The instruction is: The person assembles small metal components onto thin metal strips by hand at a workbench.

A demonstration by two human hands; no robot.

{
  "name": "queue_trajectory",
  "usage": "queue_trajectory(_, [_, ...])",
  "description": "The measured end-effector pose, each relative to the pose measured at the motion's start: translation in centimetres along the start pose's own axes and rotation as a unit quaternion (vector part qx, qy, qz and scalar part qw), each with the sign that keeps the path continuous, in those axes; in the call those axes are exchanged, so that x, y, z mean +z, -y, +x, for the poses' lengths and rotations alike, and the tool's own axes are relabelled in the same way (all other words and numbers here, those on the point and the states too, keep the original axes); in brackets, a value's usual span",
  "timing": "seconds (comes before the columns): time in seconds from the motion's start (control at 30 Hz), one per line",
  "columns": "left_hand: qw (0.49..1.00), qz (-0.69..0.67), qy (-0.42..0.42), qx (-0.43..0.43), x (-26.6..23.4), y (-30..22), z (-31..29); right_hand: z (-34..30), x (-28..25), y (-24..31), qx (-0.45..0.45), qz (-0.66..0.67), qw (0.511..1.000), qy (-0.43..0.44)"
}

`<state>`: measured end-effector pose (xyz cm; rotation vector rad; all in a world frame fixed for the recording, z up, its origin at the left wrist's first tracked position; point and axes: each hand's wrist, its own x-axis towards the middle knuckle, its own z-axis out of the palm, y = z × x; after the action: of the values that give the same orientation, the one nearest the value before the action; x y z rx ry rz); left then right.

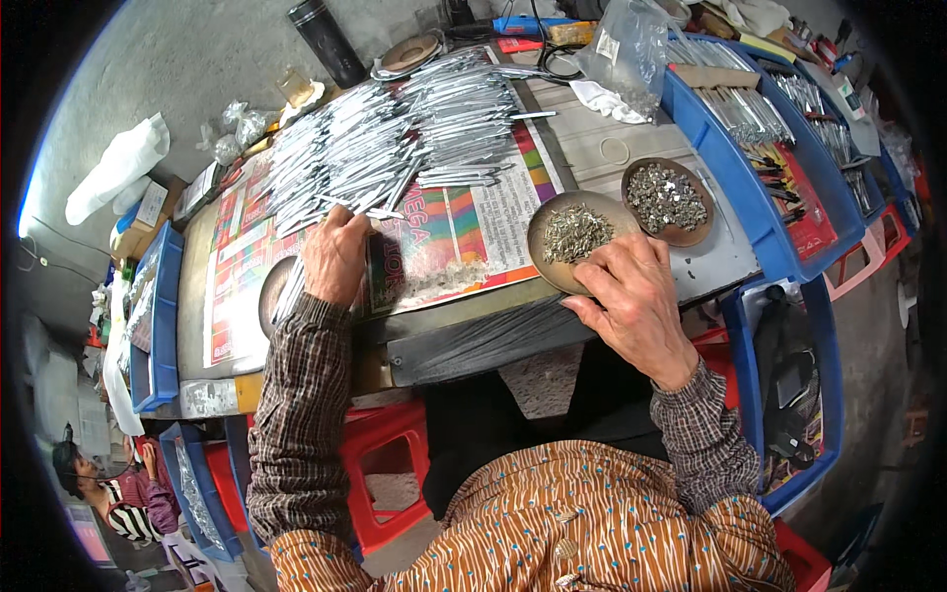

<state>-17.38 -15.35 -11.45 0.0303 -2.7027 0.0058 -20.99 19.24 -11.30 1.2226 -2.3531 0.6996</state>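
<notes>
My left hand (335,255) is closed at the near edge of a large heap of slim silver rods (360,138). One silver rod (385,213) shows at its fingertips, and more rods lie beside the palm over a round dish (272,296). My right hand (636,301) reaches over the near right rim of a shallow brown bowl (540,242) that holds small brass-coloured metal pieces (574,233). Its fingers are curled together; whatever they pinch is hidden. Just beyond it stands a second brown bowl (631,176) of flat, silvery bits (669,195).
Printed sheets (464,227) cover part of the table. Blue trays (735,178) with metal parts line the right side; another blue tray (158,331) stands left. A clear plastic bag (626,54) and black cylinder (327,44) are at the back. Red stools (390,464) stand below.
</notes>
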Motion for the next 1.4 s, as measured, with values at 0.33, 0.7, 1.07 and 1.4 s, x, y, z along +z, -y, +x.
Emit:
queue_trajectory(0.33, [1.000,-0.015,-0.004,0.007,-0.2,-0.5,-0.6,0.4,-0.3,0.3,-0.005,0.028,1.000,0.006])
queue_trajectory(0.7, [0.978,-0.201,-0.056,0.020,-2.2,-4.3,-1.9,-0.5,0.9,0.1,0.053,0.180,0.978,-0.087])
queue_trajectory(1.07, [0.729,-0.658,0.017,-0.189,-5.7,-13.9,-7.7,-1.2,0.2,3.4,0.049,0.318,0.935,-0.147])
queue_trajectory(1.4, [0.527,-0.809,0.068,-0.250,-5.8,-17.5,-9.8,-2.3,1.0,6.4,0.131,0.519,0.841,-0.076])
